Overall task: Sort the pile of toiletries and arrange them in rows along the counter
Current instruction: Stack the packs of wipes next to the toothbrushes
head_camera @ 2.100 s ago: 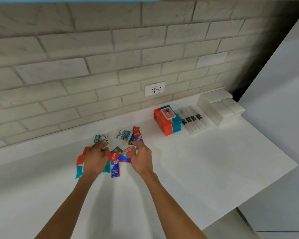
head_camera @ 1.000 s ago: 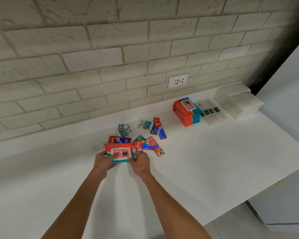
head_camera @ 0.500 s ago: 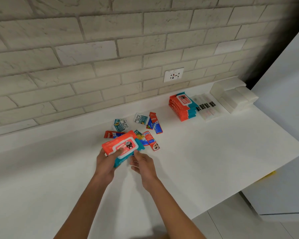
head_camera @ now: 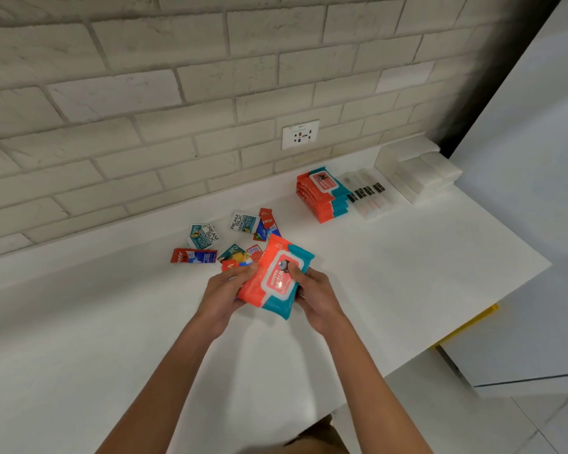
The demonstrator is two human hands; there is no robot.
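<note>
An orange and teal wipes pack (head_camera: 276,276) is held above the white counter (head_camera: 407,273) between both hands. My left hand (head_camera: 223,290) grips its left edge and my right hand (head_camera: 315,296) grips its right side, thumb on the label. Behind it lies a loose pile of small items: a red toothpaste box (head_camera: 193,255), several cream sachets (head_camera: 204,236) and another toothpaste box (head_camera: 267,224). Further right sit a stack of matching wipes packs (head_camera: 322,194), a row of clear toothbrush packs (head_camera: 369,196) and white soap bars (head_camera: 417,173).
A brick wall with a white socket (head_camera: 300,134) runs behind the counter. A white cabinet side (head_camera: 522,191) closes off the right end. The counter's front edge drops to a tiled floor (head_camera: 473,421) at lower right.
Both hands drew a wipes pack out of the pile and lifted it. The pack has turned from lying crosswise to pointing away, and shifted right; my right hand now grips its side.
</note>
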